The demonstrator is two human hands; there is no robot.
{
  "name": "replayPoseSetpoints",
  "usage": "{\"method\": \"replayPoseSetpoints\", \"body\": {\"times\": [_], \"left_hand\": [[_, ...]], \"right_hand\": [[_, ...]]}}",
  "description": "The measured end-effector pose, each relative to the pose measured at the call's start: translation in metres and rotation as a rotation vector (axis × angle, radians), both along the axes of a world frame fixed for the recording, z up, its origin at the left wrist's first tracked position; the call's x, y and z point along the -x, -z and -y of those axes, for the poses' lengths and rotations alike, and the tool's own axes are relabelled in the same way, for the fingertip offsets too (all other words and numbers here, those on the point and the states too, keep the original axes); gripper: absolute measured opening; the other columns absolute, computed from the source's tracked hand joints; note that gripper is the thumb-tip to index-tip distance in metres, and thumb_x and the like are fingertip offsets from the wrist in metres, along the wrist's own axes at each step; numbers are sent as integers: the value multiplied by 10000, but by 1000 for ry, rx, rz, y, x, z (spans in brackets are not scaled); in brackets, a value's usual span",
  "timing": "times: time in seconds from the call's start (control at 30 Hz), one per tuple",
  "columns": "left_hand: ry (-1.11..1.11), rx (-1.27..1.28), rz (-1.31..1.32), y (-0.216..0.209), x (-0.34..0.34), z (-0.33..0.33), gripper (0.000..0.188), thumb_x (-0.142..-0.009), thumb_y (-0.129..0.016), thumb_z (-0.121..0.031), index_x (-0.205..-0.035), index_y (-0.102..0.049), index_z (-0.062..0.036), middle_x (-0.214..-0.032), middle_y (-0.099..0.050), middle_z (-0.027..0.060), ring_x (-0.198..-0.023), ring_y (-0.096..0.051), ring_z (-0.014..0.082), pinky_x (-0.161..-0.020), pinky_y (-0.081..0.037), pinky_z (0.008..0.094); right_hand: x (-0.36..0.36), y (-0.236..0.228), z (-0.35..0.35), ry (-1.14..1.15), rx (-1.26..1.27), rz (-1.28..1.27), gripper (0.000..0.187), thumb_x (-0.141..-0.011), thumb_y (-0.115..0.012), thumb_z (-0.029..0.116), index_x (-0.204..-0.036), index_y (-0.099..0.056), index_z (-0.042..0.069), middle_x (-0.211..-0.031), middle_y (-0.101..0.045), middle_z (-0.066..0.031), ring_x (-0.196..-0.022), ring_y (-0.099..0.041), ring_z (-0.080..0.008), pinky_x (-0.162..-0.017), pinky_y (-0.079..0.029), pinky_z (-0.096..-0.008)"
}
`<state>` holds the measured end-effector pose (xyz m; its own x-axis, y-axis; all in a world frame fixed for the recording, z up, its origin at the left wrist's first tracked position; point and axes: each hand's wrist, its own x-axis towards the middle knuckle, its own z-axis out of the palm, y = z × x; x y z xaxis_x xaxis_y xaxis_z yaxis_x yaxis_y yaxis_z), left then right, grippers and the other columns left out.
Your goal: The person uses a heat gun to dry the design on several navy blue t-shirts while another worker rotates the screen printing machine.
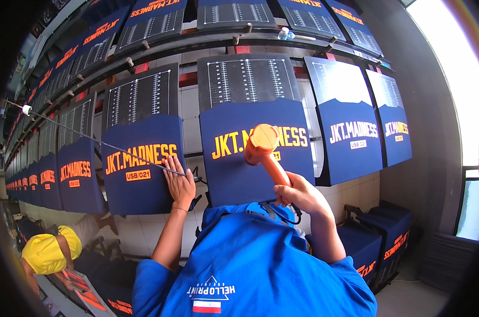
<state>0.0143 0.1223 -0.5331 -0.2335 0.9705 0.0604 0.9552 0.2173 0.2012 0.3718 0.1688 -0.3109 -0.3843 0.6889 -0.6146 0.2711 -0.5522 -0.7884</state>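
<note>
My right hand (302,196) is closed round the handle of an orange hair dryer (264,142). The dryer is above a navy shirt panel (234,179) with orange lettering, spread on a black board (245,82) with white ruled scales, and it covers part of the print. My left hand (180,182) lies flat, fingers stretched, on the lower right edge of the neighbouring navy panel (139,193), over the end of its lettering. A thin dark cord (107,142) runs from the upper left down to my left hand. Another cord (298,214) hangs below my right hand.
More boards with navy panels stand in rows to the left, the right (348,153) and beyond a dark rail (186,41). A small bottle (285,34) sits on that rail. At lower left another person in a yellow shirt (44,252) bends over. Stacked navy panels (358,245) are behind right.
</note>
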Motion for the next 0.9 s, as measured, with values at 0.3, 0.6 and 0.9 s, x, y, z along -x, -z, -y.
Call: {"method": "replayPoseSetpoints", "body": {"times": [0.3,0.6,0.9], "left_hand": [[79,38,40,-15,-30,58,692,-957,-544,-181,-1565,-271,5,-1639,-189,260,-1514,-174,444,-1231,-156,541],[136,171,142,-38,-123,123,619,-918,-530,-144,-1516,-413,-36,-1624,-195,294,-1501,-185,481,-1220,-156,583],[316,-9,368,-92,-315,63,499,-956,-396,-70,-1436,-519,-3,-1586,-304,297,-1432,-347,468,-1188,-277,509]], "right_hand": [[-19,8,-14,-68,-21,-46,329,-937,-645,245,-1114,-586,-26,-833,-639,-57,-714,-618,-130,-643,-510,-292],[-141,25,-1,110,-69,-175,446,-943,-701,304,-1225,-540,-2,-858,-631,-36,-772,-639,-103,-689,-522,-251],[-383,30,23,458,-213,-233,463,-897,-743,173,-1249,-506,-10,-871,-610,-39,-740,-631,-119,-665,-532,-275]]}}
